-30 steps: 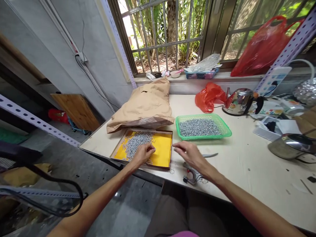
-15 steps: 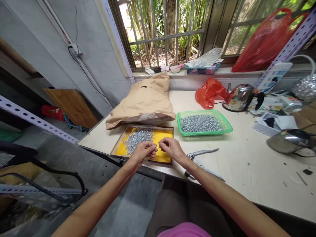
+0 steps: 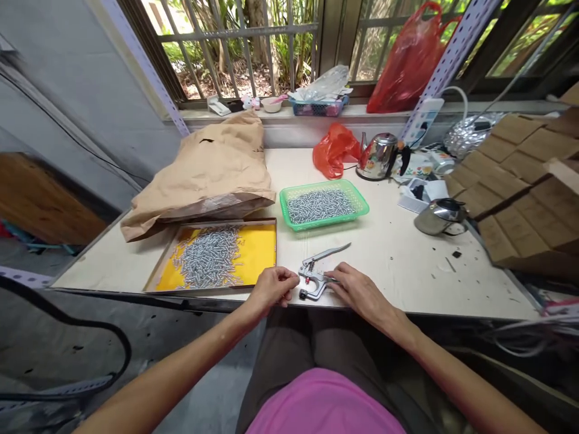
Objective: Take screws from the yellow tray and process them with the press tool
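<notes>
Metal hand pliers (image 3: 316,272) lie on the pale table (image 3: 398,253) near its front edge. My right hand (image 3: 357,290) rests on the lower handle, fingers curled over it. Just left of the pliers' jaw, my left hand (image 3: 274,290) is closed in a pinch, and what it holds is too small to make out. A shallow yellow-lined tray (image 3: 257,250) with a heap of small silver metal parts (image 3: 205,262) sits left of my hands. A green plastic basket (image 3: 362,208) behind the pliers holds more of the same silver parts.
A brown paper sack (image 3: 208,172) lies behind the tray. A red plastic bag (image 3: 332,154), a steel kettle (image 3: 380,157) and a metal pot (image 3: 438,217) stand at the back right. Cardboard boxes (image 3: 520,181) crowd the right side. The barred window sill holds small items.
Both hands left the yellow tray and came back to the table's front edge. My right hand now lies on the pliers. The view has swung right and down.
</notes>
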The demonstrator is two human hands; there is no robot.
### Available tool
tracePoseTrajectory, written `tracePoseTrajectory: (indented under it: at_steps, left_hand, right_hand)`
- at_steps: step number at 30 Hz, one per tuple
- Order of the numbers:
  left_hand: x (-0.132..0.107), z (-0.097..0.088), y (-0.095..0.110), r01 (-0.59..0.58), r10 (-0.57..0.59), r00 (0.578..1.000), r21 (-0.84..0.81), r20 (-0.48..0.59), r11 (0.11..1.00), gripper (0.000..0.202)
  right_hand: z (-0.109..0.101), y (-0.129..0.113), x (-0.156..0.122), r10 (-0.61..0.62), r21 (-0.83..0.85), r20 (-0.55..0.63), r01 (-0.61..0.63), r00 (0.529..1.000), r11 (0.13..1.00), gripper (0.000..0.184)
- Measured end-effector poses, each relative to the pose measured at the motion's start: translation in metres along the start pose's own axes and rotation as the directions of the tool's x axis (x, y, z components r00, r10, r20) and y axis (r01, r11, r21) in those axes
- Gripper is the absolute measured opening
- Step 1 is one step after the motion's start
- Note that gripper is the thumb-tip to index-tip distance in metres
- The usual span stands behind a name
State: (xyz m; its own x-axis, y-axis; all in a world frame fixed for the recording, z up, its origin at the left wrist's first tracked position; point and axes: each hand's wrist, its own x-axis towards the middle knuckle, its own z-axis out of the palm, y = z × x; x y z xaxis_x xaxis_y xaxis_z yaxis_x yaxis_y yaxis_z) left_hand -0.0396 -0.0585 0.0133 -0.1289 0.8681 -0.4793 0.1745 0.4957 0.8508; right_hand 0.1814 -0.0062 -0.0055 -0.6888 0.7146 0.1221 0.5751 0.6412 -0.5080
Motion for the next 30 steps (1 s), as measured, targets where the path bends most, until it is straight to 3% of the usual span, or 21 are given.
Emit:
tracePoseTrajectory:
  at_steps: [5, 15, 26, 27, 30]
  left_hand:
    - [0.015, 0.014, -0.004, 0.085, -0.09, 0.994, 0.086, 0.057, 0.993, 0.022]
    - [0.027, 0.018, 0.005, 0.308, -0.322, 0.944, 0.168, 0.066, 0.937, 0.025]
    - [0.034, 0.015, 0.009, 0.363, -0.408, 0.898, 0.244, 0.168, 0.899, 0.027]
    - [0.034, 0.015, 0.009, 0.358, -0.404, 0.899, 0.245, 0.171, 0.901, 0.027]
    - [0.033, 0.016, 0.01, 0.35, -0.396, 0.903, 0.25, 0.166, 0.903, 0.028]
  right_hand:
    - [0.007, 0.017, -0.029, 0.096, -0.147, 0.01, -0.093, 0.995, 0.985, 0.027]
    - [0.01, 0.024, -0.026, 0.099, -0.131, -0.028, -0.102, 0.995, 0.986, 0.027]
    - [0.001, 0.028, -0.022, 0.073, -0.151, 0.001, -0.072, 0.997, 0.986, 0.017]
    - [-0.003, 0.032, -0.019, 0.058, -0.148, -0.002, -0.057, 0.998, 0.987, 0.021]
    - [-0.015, 0.045, -0.004, 0.031, -0.175, 0.02, -0.027, 0.999, 0.984, 0.068]
